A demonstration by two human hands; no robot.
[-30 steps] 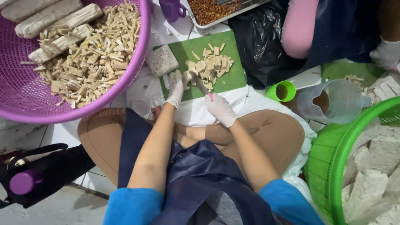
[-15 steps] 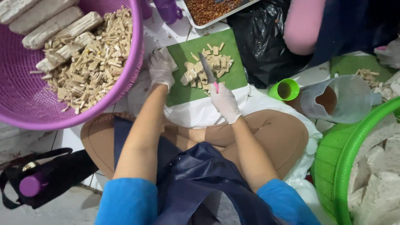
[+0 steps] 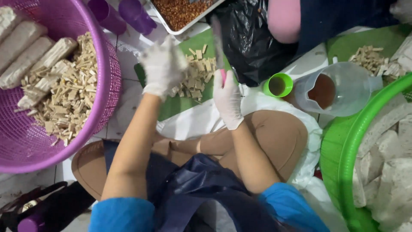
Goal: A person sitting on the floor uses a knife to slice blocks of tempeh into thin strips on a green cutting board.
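Observation:
My right hand (image 3: 227, 99), in a white glove, is shut on a pink-handled knife (image 3: 217, 45) whose blade points away from me over a green cutting board (image 3: 182, 105). A heap of pale cut strips (image 3: 199, 73) lies on the board just left of the blade. My left hand (image 3: 163, 66), also gloved, is motion-blurred above the board's left part, next to the heap. Whether it holds anything is unclear.
A purple basket (image 3: 109, 81) with cut strips and whole pale blocks stands at left. At right are a green basin (image 3: 339, 159) of white blocks, a clear jug of brown liquid (image 3: 332, 90) and a green cup (image 3: 278, 84). Beyond lie a black bag (image 3: 251, 43), a tray of reddish bits (image 3: 180, 10) and another person's pink-clad leg (image 3: 283, 19).
My left hand has gone from beside the knife to the board's left side and lifted. My right hand has swung the knife so that the blade points away.

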